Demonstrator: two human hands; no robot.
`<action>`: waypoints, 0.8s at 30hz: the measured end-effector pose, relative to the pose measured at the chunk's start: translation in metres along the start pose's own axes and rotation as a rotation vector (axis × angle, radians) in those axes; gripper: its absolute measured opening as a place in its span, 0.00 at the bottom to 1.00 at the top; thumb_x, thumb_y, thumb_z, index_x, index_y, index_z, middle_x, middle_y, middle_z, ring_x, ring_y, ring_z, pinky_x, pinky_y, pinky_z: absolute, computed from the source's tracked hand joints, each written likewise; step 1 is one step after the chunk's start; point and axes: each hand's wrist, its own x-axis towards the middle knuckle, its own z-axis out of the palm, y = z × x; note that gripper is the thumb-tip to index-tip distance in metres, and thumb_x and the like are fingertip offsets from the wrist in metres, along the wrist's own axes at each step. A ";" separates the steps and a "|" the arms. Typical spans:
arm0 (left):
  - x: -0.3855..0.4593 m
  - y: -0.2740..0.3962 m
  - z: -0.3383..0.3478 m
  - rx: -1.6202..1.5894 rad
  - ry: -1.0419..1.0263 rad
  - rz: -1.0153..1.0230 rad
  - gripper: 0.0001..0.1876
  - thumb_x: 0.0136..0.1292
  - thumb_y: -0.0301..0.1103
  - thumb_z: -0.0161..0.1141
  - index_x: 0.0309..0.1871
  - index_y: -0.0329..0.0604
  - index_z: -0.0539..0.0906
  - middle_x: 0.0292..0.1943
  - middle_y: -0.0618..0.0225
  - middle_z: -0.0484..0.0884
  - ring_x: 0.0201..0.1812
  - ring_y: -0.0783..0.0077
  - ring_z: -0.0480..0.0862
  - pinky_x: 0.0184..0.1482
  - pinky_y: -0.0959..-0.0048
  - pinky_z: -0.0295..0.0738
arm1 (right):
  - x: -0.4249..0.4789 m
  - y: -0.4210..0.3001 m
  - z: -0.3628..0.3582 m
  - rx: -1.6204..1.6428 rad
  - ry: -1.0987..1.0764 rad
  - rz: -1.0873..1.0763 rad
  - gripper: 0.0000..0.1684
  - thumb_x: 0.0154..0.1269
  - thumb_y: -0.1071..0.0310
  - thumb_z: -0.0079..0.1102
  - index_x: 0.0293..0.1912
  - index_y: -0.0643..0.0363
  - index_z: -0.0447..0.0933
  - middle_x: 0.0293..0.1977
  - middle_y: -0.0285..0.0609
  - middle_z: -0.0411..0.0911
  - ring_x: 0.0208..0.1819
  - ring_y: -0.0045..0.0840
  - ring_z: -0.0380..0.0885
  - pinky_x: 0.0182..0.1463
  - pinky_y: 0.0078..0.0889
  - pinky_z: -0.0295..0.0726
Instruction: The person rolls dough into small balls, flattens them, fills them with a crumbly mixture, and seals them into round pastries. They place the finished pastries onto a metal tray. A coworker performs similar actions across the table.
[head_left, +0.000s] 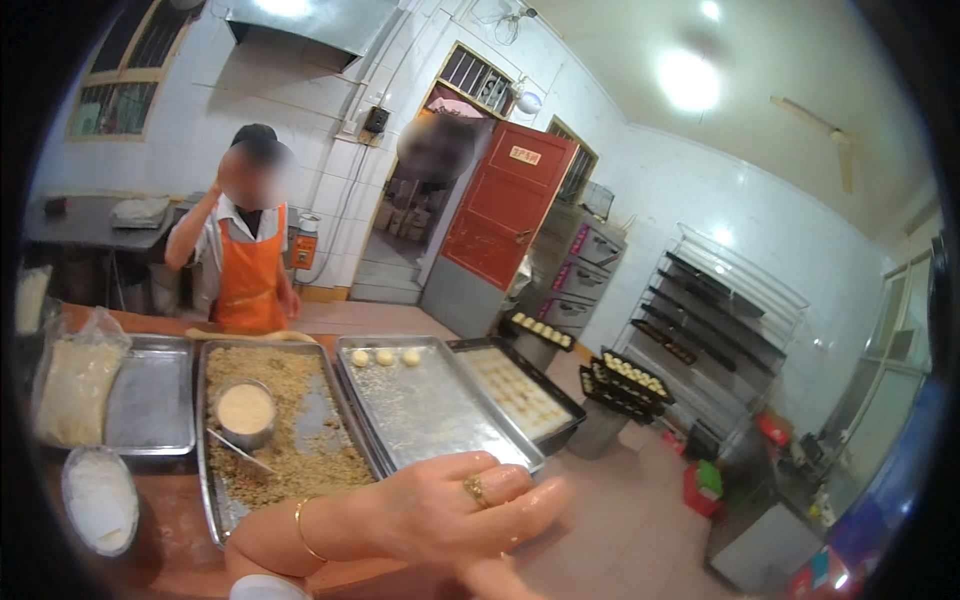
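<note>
My left hand (457, 499) reaches in from the lower left, above the near end of a metal baking tray (450, 405). Its fingers are bent and look wet, with a gold ring and a thin bracelet on it. The palm is hidden, so I cannot tell if it holds anything. A blurred finger or thumb shows below it at the picture's edge. My right hand cannot be made out. Three pale dough balls (385, 358) sit at that tray's far end. To its left, a tray of crumbly brown filling (292, 465) holds a metal bowl (246, 420) of pale powder or crumbs and a flat scraper (240, 452).
At left are a bag of pale dough (82, 390), a shallow tray (154, 397) and an oval tub of white powder (101, 502). A person in an orange apron (251, 270) stands across the table. A dark tray of pale pieces (517, 386) lies at right; stacked trays (626, 382) stand beyond.
</note>
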 end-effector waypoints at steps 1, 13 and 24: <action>0.002 0.001 -0.009 -0.001 -0.043 0.003 0.32 0.58 0.27 0.59 0.66 0.64 0.65 0.47 0.60 0.79 0.32 0.72 0.79 0.29 0.78 0.78 | -0.001 -0.007 0.000 -0.001 0.003 -0.001 0.13 0.71 0.64 0.55 0.34 0.57 0.85 0.31 0.36 0.85 0.36 0.24 0.82 0.42 0.32 0.81; -0.009 -0.002 -0.067 -0.284 -0.400 -0.107 0.32 0.67 0.43 0.54 0.74 0.49 0.62 0.68 0.56 0.65 0.62 0.61 0.65 0.61 0.61 0.55 | -0.017 -0.029 -0.011 -0.077 0.089 0.056 0.16 0.73 0.62 0.52 0.33 0.57 0.84 0.31 0.36 0.85 0.35 0.24 0.82 0.42 0.32 0.81; -0.015 -0.002 -0.093 -0.236 -0.402 -0.216 0.29 0.67 0.38 0.54 0.71 0.42 0.68 0.66 0.56 0.68 0.61 0.62 0.67 0.61 0.62 0.57 | -0.018 -0.041 -0.012 -0.105 0.131 0.084 0.19 0.76 0.60 0.50 0.32 0.58 0.84 0.31 0.37 0.85 0.35 0.24 0.82 0.42 0.33 0.81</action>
